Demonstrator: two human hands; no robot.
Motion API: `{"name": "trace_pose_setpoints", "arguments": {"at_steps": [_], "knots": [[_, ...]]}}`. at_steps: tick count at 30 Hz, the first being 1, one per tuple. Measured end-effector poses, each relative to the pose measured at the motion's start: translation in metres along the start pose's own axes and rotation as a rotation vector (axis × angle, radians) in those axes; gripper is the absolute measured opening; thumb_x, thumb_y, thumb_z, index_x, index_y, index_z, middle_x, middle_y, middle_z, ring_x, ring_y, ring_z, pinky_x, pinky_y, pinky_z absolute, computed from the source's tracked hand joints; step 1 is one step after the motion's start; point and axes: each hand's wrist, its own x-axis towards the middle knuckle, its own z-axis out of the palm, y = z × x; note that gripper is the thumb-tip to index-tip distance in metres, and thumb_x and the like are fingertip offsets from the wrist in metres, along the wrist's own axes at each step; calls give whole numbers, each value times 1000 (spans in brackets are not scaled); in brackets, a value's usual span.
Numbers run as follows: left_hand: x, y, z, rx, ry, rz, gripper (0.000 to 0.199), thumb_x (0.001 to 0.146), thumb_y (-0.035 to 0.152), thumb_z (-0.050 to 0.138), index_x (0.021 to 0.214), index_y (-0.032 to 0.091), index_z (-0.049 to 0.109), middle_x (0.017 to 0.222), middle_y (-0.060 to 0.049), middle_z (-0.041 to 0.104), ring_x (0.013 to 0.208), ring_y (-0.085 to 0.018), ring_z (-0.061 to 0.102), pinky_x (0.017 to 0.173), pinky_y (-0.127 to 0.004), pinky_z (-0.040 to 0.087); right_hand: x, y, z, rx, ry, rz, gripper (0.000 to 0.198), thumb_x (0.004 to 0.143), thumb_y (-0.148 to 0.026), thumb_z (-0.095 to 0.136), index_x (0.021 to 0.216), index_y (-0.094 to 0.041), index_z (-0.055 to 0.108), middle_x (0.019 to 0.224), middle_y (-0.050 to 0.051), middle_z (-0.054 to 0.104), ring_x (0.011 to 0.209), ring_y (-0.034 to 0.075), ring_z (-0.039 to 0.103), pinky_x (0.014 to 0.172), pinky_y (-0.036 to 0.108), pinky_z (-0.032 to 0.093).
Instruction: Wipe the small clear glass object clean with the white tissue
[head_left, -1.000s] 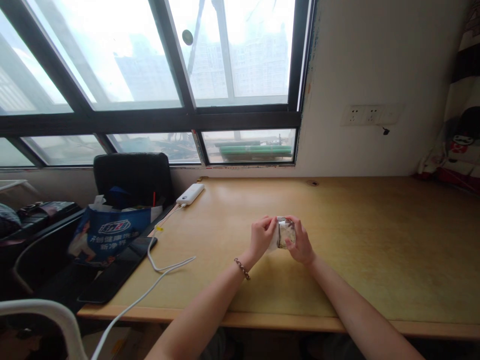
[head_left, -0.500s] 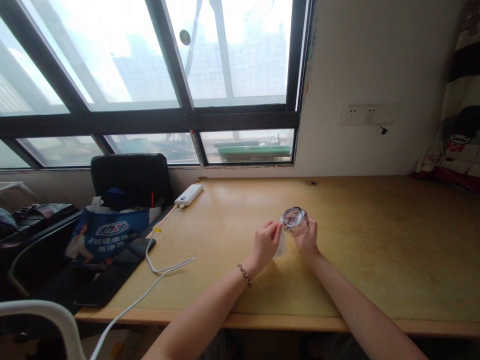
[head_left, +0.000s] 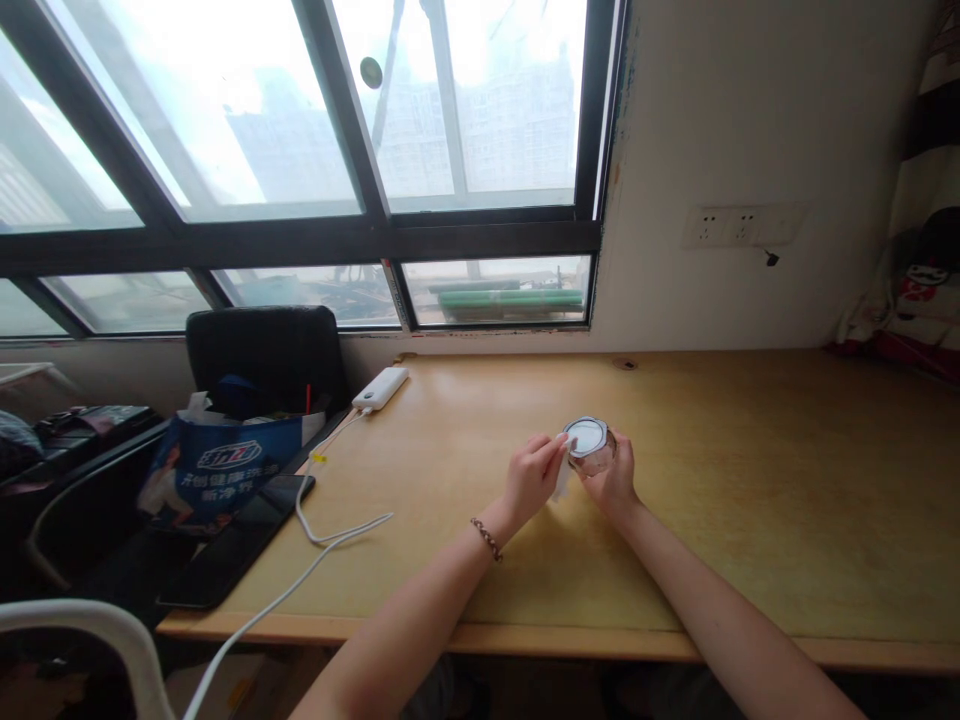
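Observation:
A clear glass (head_left: pixel 598 462) is held above the wooden table, its round end facing up and looking pale and bright. My right hand (head_left: pixel 616 480) is wrapped round the glass from the right side and below. In my left hand (head_left: pixel 534 472), the fingers pinch a white tissue (head_left: pixel 561 484) against the left edge of the glass, and part of the tissue hangs below. A braided bracelet (head_left: pixel 487 538) circles my left wrist. Whether the upward end is the rim or the base I cannot tell.
On the table (head_left: pixel 750 500), a white power bank (head_left: pixel 380 388) with a white cable (head_left: pixel 319 541) lies at the left edge. A black tablet-like slab (head_left: pixel 217 560) overhangs that edge. Beyond it, a blue bag (head_left: pixel 217 465) rests on a black chair (head_left: pixel 266 340).
The glass has tilted slightly, and its upper end now looks white and bright rather than see-through. My left fingers and the tissue have shifted a little at its edge.

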Motion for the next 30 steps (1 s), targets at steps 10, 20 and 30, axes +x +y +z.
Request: {"name": "trace_pose_setpoints", "arguments": {"at_steps": [10,20,30], "knots": [[4,1,-8,78,-68,77,27,85,26,38,97,17,61,66,-4,55,61,-12,48,59,-24,39,1,4,-4,41,29,78,28,74,-40,40,77,-21,61,74,0,67,65,16,60,58,27,47],[8,-10,-13,181,-75,12,27,85,27,38,86,19,64,62,-2,54,57,-11,46,55,-22,34,0,17,-6,19,-64,153,28,74,-36,43,80,-17,62,73,2,67,63,16,60,61,29,48],[3,1,-7,209,-90,18,27,86,26,36,92,18,61,67,-4,55,61,-12,49,59,-23,38,5,27,-11,2,-94,81,17,70,-31,51,70,-17,60,65,-1,64,58,11,57,58,21,46]]}}
